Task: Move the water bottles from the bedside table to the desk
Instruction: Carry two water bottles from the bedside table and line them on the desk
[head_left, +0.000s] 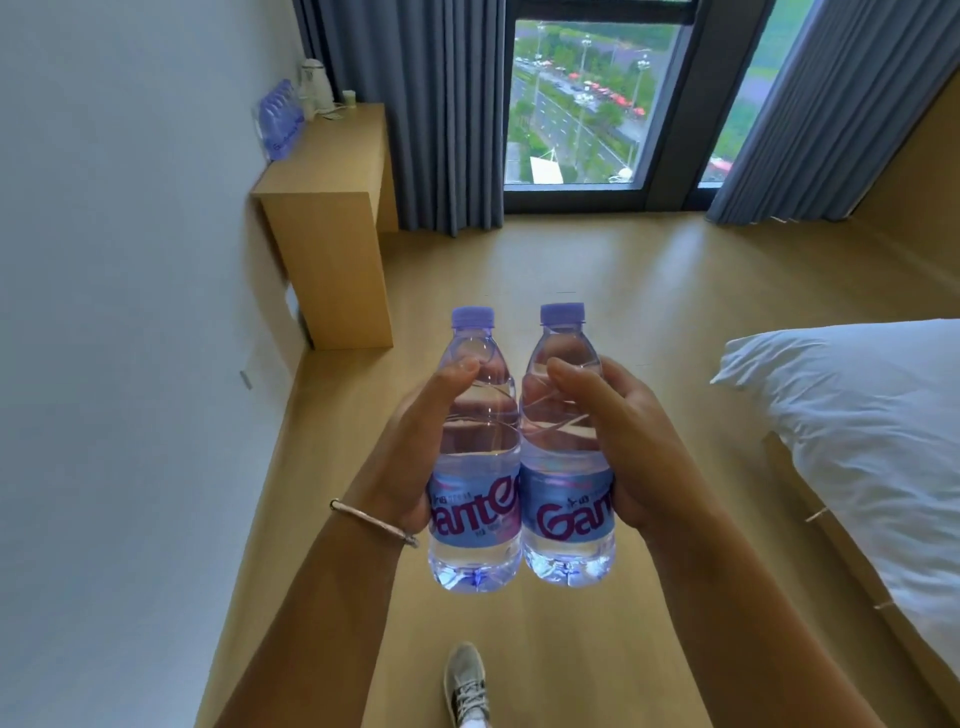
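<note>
I hold two clear water bottles with purple caps and blue labels upright in front of me, side by side and touching. My left hand (415, 447) grips the left bottle (475, 467) around its middle. My right hand (628, 447) grips the right bottle (563, 467) the same way. The wooden desk (332, 208) stands against the left wall ahead, well beyond the bottles. A row of several more purple bottles (278, 117) stands along the wall on the desk's far part. The bedside table is out of view.
A white kettle (314, 85) and a small cup (349, 97) sit at the desk's far end. A bed with white bedding (857, 441) fills the right side. Grey curtains (431, 104) and a window close the far wall. Wooden floor (597, 280) lies between me and the desk.
</note>
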